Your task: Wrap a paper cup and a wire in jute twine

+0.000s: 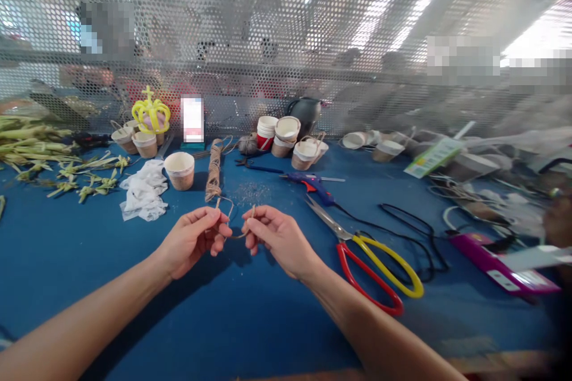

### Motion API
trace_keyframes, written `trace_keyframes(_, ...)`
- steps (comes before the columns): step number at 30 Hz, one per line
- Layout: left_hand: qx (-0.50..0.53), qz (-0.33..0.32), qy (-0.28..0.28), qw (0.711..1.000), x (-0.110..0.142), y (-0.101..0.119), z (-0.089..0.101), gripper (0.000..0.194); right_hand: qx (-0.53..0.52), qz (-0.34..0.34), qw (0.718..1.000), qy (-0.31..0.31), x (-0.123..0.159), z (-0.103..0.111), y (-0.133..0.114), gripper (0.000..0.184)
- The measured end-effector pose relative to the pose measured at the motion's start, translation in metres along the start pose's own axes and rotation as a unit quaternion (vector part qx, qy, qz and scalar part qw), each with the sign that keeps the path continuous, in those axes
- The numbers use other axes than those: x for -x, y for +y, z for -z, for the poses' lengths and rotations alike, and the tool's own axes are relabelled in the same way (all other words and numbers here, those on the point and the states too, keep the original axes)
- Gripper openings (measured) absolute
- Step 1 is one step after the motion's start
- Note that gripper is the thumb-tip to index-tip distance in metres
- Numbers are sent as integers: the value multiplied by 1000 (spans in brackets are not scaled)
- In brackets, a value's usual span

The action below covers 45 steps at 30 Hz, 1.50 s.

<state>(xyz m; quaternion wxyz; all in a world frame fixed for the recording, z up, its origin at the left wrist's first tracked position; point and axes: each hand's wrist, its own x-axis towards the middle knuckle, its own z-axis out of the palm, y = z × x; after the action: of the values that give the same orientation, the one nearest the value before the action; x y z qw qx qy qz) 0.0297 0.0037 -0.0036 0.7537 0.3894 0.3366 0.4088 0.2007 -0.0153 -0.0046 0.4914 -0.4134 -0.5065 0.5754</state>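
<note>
Between thumb and fingers, my left hand [199,235] pinches a thin brown twine [232,208]. My right hand [274,235] is closed on another part of the same twine, a short way to the right, and a slack length sags between the two. Just beyond my left hand lies a bundle of twine [214,169], from which the strand seems to come. Large scissors [342,232] with one red and one yellow handle lie spread to the right of my right hand. A small paper-lined pot [179,171] stands beyond my left hand.
A blue glue gun [310,184] and its black cord lie at the right, near a purple power strip [500,262]. White crumpled cloth [145,190] and dry plant stalks [31,140] are at left. More pots [286,134], a yellow crown [151,113] and a phone [192,120] line the mesh partition [286,24].
</note>
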Motion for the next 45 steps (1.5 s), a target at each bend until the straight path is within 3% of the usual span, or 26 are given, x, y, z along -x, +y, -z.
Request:
trace_keyframes(6, -99, -42, 28, 994, 0, 2, 2, 22, 56, 19, 998, 2, 2, -1, -1, 14)
trace_keyframes(13, -86, 15, 33, 996, 0, 2, 2, 22, 108, 52, 993, 4, 8, -5, 0, 12)
trace_keyframes(22, -76, -25, 51, 996, -2, -1, 0, 22, 57, -9, 998, -24, 1, -1, 2, 17)
trace_keyframes(28, -108, -53, 31, 992, -1, -1, -1, 20, 53, -12, 999, -1, 0, -1, 5, 14)
trace_keyframes(35, -87, -30, 33, 995, -2, -2, 1, 22, 82, 10, 997, -4, 4, -3, 2, 17)
trace_keyframes(40, -82, -35, 25, 996, -2, -6, 2, 23, 52, -12, 999, 5, 1, -3, 1, 16)
trace_keyframes(43, -119, -76, 24, 990, -1, -9, 1, 25, 11, -31, 999, 20, -1, -2, 3, 16)
trace_keyframes(45, -190, -166, 59, 966, -1, -11, 3, 25, -6, -43, 999, 24, -2, -1, 4, 17)
